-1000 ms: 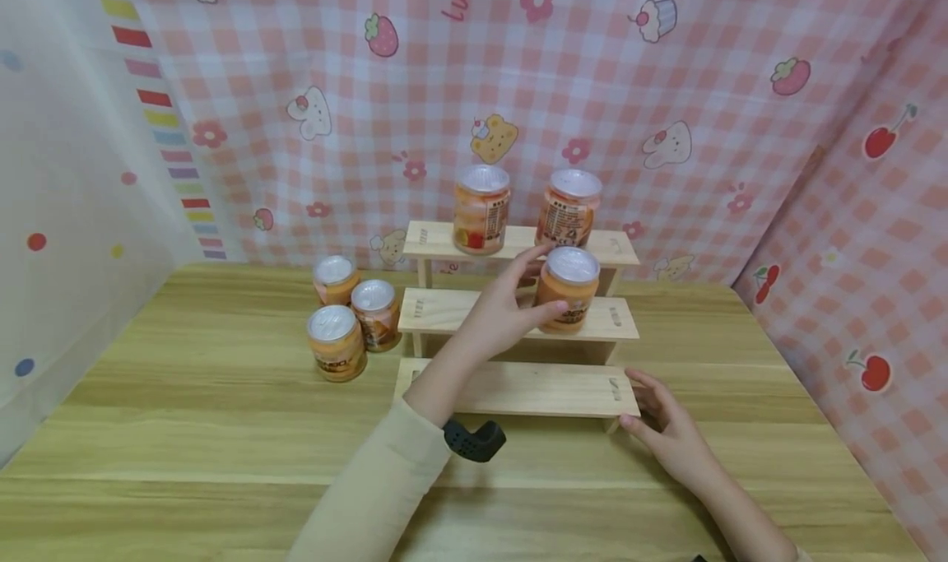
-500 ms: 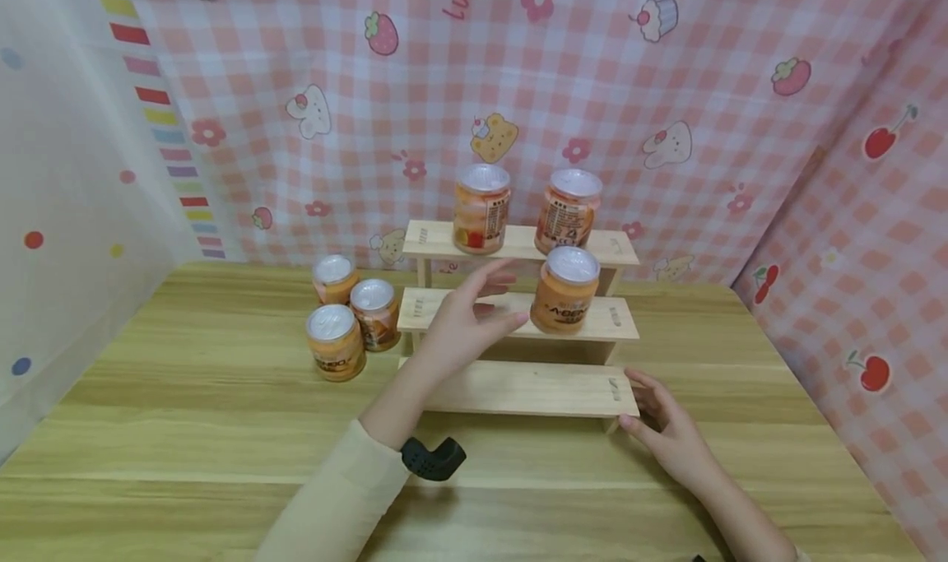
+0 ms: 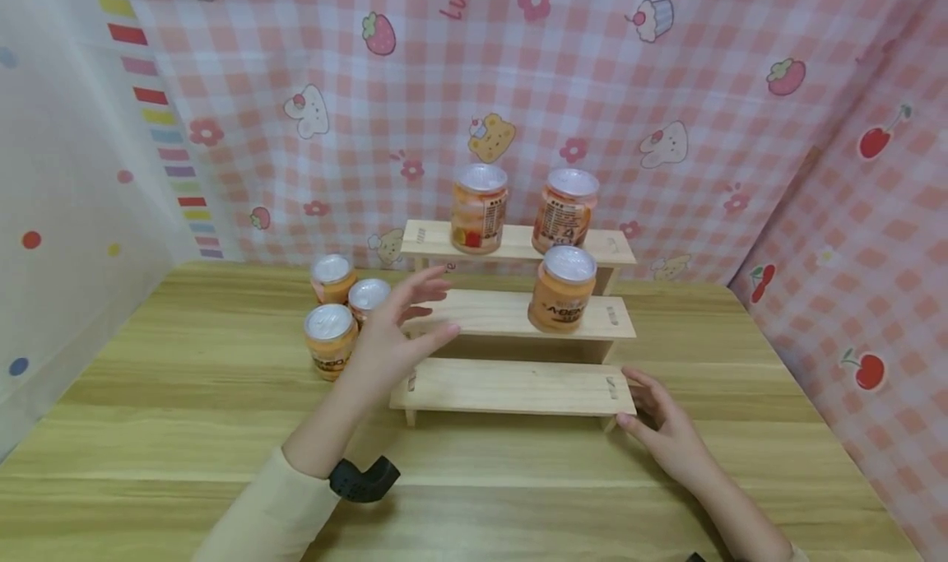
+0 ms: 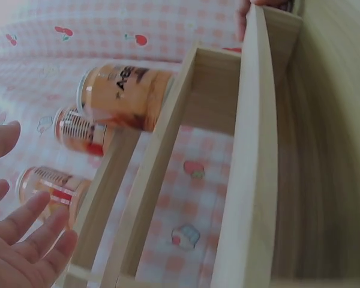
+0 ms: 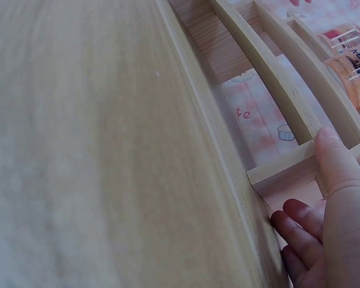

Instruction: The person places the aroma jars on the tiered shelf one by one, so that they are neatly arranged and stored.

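I count six cans (image 3: 560, 303), silver lids on, contents I can't tell, and one rack (image 3: 474, 385). From its middle, two stand up top at eleven and one o'clock, one on the middle shelf (image 3: 481, 311) at two, three on the tabletop (image 3: 185, 397) at nine. The left grip (image 3: 381, 340) is spread near those three; the right grip (image 3: 666, 430) clasps the rack's end at four.

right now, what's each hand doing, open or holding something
Left hand: open, holding nothing.
Right hand: holding the wooden rack's bottom step by its end.
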Available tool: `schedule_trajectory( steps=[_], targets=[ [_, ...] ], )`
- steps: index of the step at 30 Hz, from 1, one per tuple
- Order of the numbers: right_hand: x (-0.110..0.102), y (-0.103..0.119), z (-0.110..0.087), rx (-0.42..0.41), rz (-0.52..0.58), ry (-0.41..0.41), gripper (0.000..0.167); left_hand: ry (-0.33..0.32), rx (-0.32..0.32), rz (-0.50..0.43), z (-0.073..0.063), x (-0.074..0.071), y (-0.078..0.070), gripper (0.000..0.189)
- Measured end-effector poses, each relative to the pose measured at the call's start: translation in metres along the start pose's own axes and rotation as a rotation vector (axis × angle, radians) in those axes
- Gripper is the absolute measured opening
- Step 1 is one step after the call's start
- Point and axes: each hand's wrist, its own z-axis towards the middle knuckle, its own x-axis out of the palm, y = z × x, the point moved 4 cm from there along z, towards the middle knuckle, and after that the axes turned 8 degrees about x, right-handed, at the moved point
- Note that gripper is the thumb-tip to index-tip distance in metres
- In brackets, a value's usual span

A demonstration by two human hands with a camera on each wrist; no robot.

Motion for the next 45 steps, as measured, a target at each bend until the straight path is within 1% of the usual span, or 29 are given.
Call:
schedule_trajectory(
  steps=[3,6,10,13,16,23,29,34,37,41,45],
  targets=[
    [0.001,0.0,0.001,0.001,0.006,0.005,0.06,-0.012,-0.036,0.0,-0.007,-0.012,0.002,0.061],
    [0.001,0.001,0.001,-0.002,0.008,0.003,0.06,-0.036,-0.059,0.038,-0.014,-0.024,0.006,0.062],
    [0.002,0.002,0.0,-0.013,0.008,-0.003,0.06,-0.064,-0.041,0.102,-0.022,-0.038,0.012,0.062],
    [0.003,0.002,0.0,-0.019,0.014,-0.004,0.06,-0.084,-0.013,0.12,-0.027,-0.047,0.017,0.062],
    [0.003,0.003,0.0,-0.024,0.026,-0.003,0.06,-0.102,-0.007,0.132,-0.034,-0.057,0.02,0.063],
    [0.003,0.003,0.0,-0.037,0.038,-0.002,0.061,-0.109,-0.035,0.184,-0.047,-0.079,0.029,0.066],
    [0.003,0.001,0.0,-0.026,0.032,0.005,0.06,-0.137,-0.063,0.235,-0.057,-0.097,0.038,0.068],
    [0.002,-0.001,0.0,-0.031,0.044,0.019,0.061,-0.149,-0.076,0.277,-0.063,-0.109,0.049,0.073],
    [0.002,-0.001,0.0,-0.034,0.041,0.019,0.061,-0.153,-0.082,0.287,-0.065,-0.115,0.056,0.073],
    [0.002,-0.002,0.0,-0.032,0.037,0.016,0.06,-0.142,-0.098,0.269,-0.068,-0.119,0.066,0.073],
    [0.001,-0.001,0.0,-0.034,0.036,0.014,0.06,-0.122,-0.132,0.243,-0.07,-0.119,0.078,0.075]
  ],
)
